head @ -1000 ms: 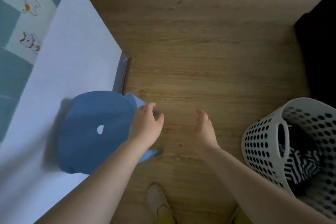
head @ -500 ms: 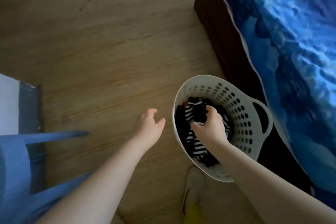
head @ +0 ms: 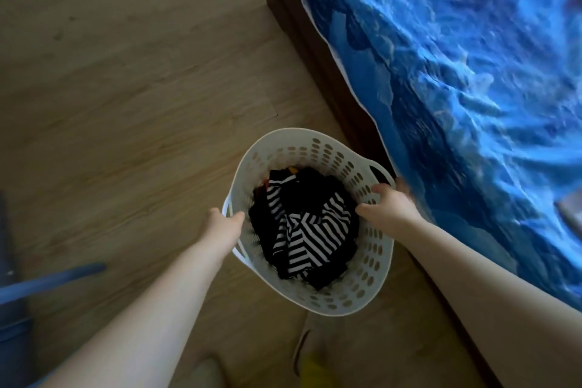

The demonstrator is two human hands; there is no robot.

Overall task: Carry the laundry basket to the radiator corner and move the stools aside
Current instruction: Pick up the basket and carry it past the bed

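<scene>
A white perforated laundry basket stands on the wooden floor beside the bed, with black and striped black-and-white clothes in it. My left hand is closed over the basket's left handle, thumb inside the rim. My right hand grips the right handle next to the bed frame; its fingers are blurred. A blue plastic stool shows only partly at the lower left edge, one leg pointing toward the basket.
A bed with a blue wave-patterned cover and a dark wooden frame fills the right side, close against the basket. Bare wooden floor stretches to the left and ahead. My slippered feet are at the bottom.
The view has swung right from the stool to the basket. My left hand moved onto the basket's left handle, and my right hand went from the clothes to the right handle.
</scene>
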